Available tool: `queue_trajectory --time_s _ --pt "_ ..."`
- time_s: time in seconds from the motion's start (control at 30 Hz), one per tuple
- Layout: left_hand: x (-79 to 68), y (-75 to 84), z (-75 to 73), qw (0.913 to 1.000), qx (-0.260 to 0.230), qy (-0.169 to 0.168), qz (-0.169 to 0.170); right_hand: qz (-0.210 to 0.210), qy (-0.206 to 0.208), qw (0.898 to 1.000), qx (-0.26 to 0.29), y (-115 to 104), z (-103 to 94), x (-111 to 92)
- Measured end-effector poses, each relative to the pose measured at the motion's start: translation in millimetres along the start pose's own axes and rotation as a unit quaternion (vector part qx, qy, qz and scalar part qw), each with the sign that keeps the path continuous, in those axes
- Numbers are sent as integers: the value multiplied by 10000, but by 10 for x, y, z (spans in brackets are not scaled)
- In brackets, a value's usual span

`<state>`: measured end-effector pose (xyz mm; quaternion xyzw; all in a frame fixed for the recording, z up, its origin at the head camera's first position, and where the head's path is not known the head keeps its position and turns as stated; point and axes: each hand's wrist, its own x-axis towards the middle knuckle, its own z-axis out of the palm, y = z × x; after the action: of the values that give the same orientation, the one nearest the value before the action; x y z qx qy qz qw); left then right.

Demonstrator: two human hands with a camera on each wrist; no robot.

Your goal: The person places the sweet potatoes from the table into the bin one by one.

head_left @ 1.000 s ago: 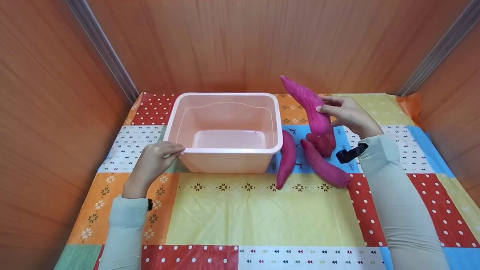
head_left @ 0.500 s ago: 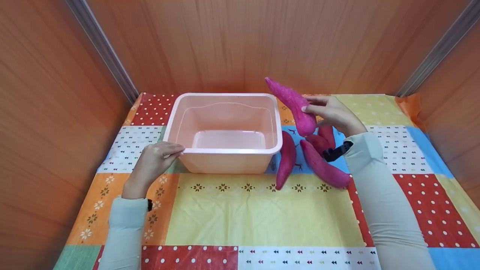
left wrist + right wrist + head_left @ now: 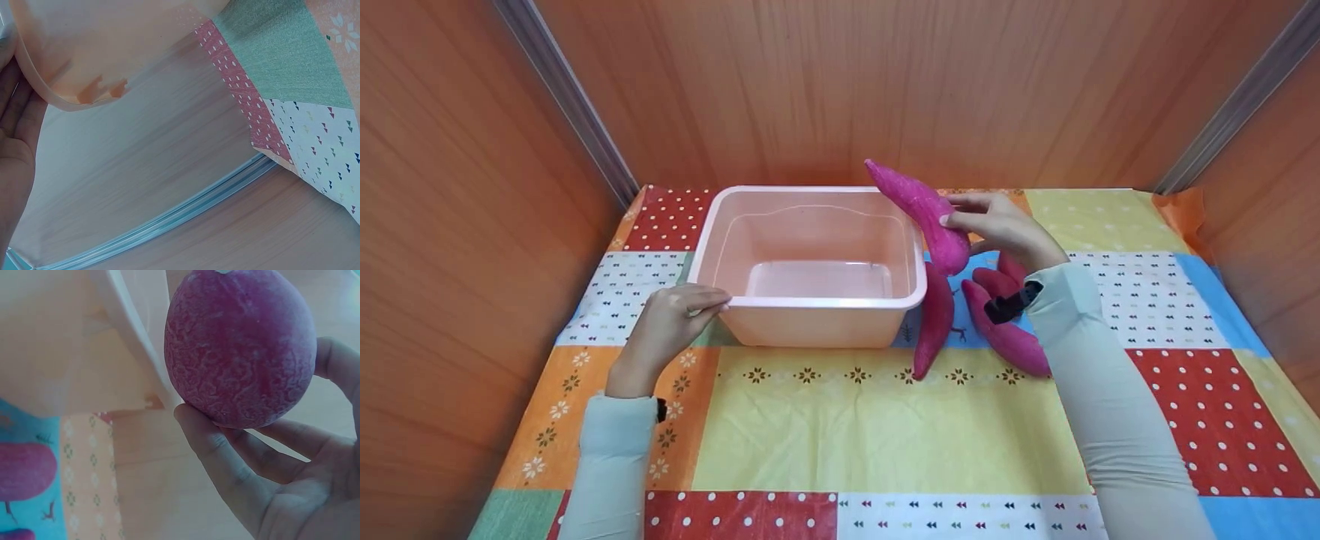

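In the head view a pink plastic bin [image 3: 817, 302] stands on the patterned cloth, its bottom bare. My left hand [image 3: 664, 330] pinches its near left rim; the left wrist view shows those fingers [image 3: 25, 107] at the bin's edge. My right hand [image 3: 1009, 229] holds a long purple-pink sweet potato [image 3: 922, 214], thumb in front and fingers behind, tilted with its thin tip up over the bin's right rim. Seen end-on in the right wrist view, the sweet potato [image 3: 242, 349] hides part of the bin's rim.
Right of the bin lie a curved sweet potato [image 3: 934, 326], a second one [image 3: 1001, 337] partly behind the right wristband [image 3: 1014, 302], and more reddish ones [image 3: 996, 281] behind. Wooden panels [image 3: 840, 90] enclose the back and sides. The cloth [image 3: 877, 427] extends in front.
My right hand has carried the sweet potato leftward from above the pile to the bin's right rim. The left hand and the bin have stayed in place.
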<state>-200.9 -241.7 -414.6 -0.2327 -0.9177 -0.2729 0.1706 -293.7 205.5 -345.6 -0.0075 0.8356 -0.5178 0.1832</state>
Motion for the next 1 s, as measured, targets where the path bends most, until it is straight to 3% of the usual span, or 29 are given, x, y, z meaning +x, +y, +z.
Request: queue_trajectory --time_s 1.0 --pt "2 5 20 9999 143 -26 0 -311 -310 9981 -421 -223 350 199"
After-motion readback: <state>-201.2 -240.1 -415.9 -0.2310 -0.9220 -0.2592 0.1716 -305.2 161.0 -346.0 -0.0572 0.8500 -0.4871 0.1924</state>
